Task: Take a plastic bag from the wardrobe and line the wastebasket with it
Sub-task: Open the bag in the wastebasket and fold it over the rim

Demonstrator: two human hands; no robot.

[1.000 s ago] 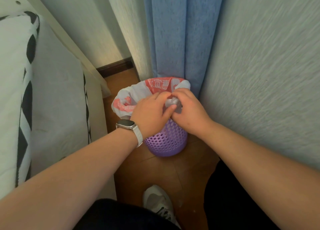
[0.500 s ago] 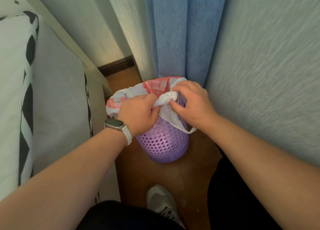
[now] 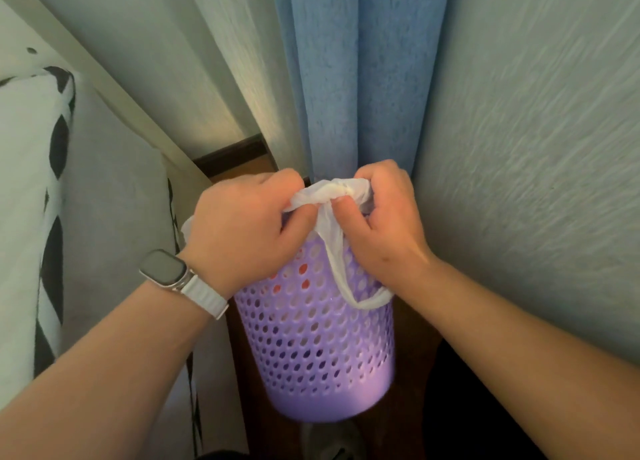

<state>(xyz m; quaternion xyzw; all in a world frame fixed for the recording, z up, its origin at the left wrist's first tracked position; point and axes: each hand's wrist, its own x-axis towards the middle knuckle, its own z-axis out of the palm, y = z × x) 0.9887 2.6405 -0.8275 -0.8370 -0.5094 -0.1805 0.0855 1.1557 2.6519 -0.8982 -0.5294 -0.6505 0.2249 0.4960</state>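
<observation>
A purple perforated wastebasket [image 3: 322, 352] fills the centre of the view, tilted with its base toward me and seemingly raised off the wooden floor. A white plastic bag [image 3: 332, 191] with red print lines it; the red shows through the holes. My left hand [image 3: 249, 227], with a watch on the wrist, and my right hand [image 3: 381, 224] both pinch a bunched part of the bag at the near rim. One bag handle loop [image 3: 356, 298] hangs down the basket's outer wall. My hands hide the basket's opening.
A bed with a grey sheet [image 3: 114, 238] and a black-and-white patterned cover [image 3: 31, 182] lies close on the left. A blue curtain [image 3: 360, 78] hangs behind the basket. A textured wall [image 3: 536, 148] stands on the right. A shoe [image 3: 332, 442] shows below the basket.
The basket has come closer and higher in view and tilted toward me. Both hands have kept their hold on the bunched bag at the rim, and the handle loop has come free to hang outside.
</observation>
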